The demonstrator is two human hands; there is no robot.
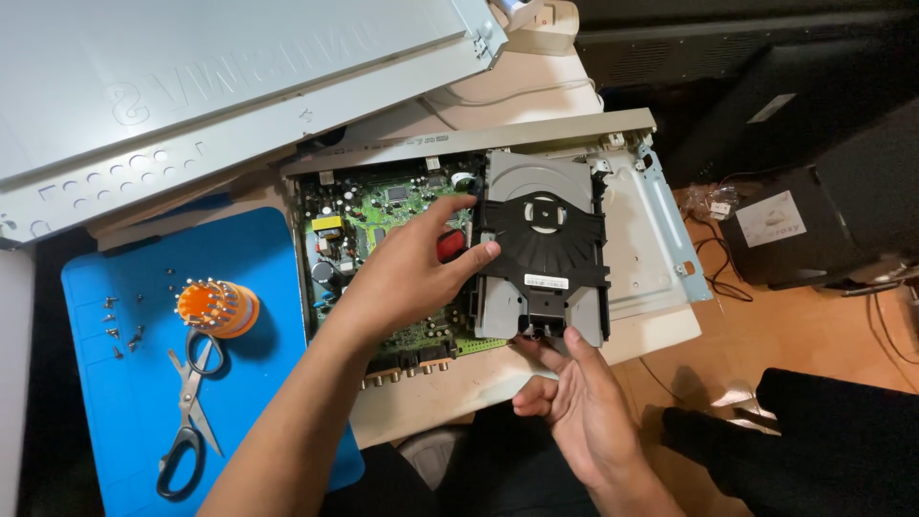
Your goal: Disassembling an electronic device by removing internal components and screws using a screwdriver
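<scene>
Head view shows the left hand (412, 278) gripping the left edge of the grey and black disc drive (544, 251), thumb on its black top. Fingers of the right hand (574, 402) press its near edge. It sits in the open player case (661, 249) beside the green circuit board (383, 215). Scissors (187, 412) lie on the blue mat (115, 421).

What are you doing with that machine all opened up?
A person has a disc player open on the table, its grey metal lid set aside at the back. The left hand grips the left edge of the grey and black disc drive, reaching over the green circuit board. The right hand touches the drive's front edge with its fingertips. On the blue mat lie scissors, an orange holder of screwdriver bits and some loose screws.
</scene>
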